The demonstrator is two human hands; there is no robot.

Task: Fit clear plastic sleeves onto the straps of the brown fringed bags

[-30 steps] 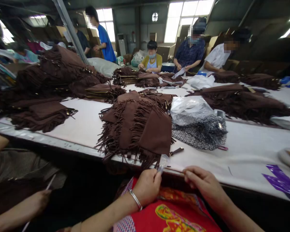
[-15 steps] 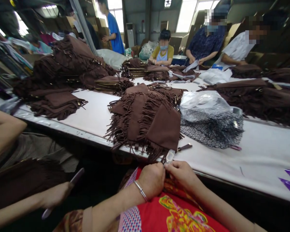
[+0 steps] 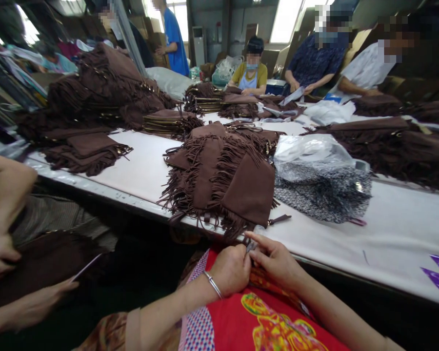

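My left hand (image 3: pixel 231 268), with a silver bangle at the wrist, is closed in front of the table edge. Beside it my right hand (image 3: pixel 276 258) pinches with thumb and fingers, its index finger lying over the top. Between the two is a small grey piece (image 3: pixel 250 245), largely covered by fingers, so its kind is unclear. A bit of clear plastic (image 3: pixel 259 229) shows just behind them. Directly beyond my hands lies a pile of brown fringed bags (image 3: pixel 250 190), with a zipper pull (image 3: pixel 280 219) sticking out at its right.
Right of the pile sits a black-and-white bundle (image 3: pixel 314 192) in clear plastic. More brown fringed bags (image 3: pixel 106 92) are heaped on the white table (image 3: pixel 146 163). At left, a co-worker's hands (image 3: pixel 32 304) hold a thin blade-like tool over brown fabric. Several people work across the table.
My right index finger has lifted and stretched over the small piece; the clear plastic there is now more covered. The co-worker at left has moved the tool and brought another hand into view.
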